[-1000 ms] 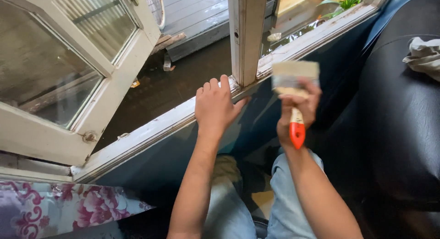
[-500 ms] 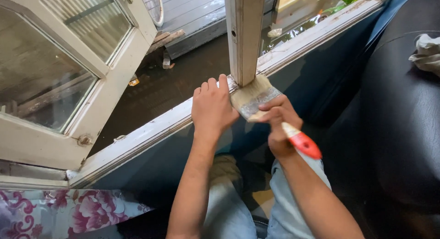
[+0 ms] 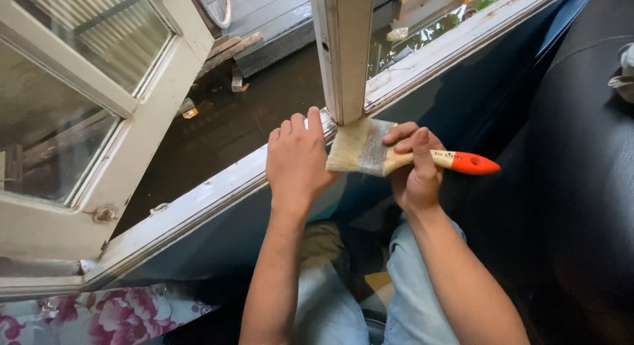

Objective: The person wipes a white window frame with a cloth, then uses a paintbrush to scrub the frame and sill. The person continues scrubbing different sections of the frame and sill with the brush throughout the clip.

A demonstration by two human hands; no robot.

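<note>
Right hand (image 3: 415,176) grips wide pale-bristled, orange-tipped wooden paintbrush (image 3: 396,156); left hand (image 3: 297,161) flat, released, steadying worn white window sill (image 3: 198,203). Advise light, even strokes.

Soft daylight enters through the open window (image 3: 198,193); the interior below lies dim, sharp throughout.

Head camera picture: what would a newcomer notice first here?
The wide paintbrush with its orange-tipped handle lies sideways in the right hand, bristles at the foot of the white window post. Beside it, the left hand rests flat on the worn white sill. At far left, an open window sash swings outward.
</note>
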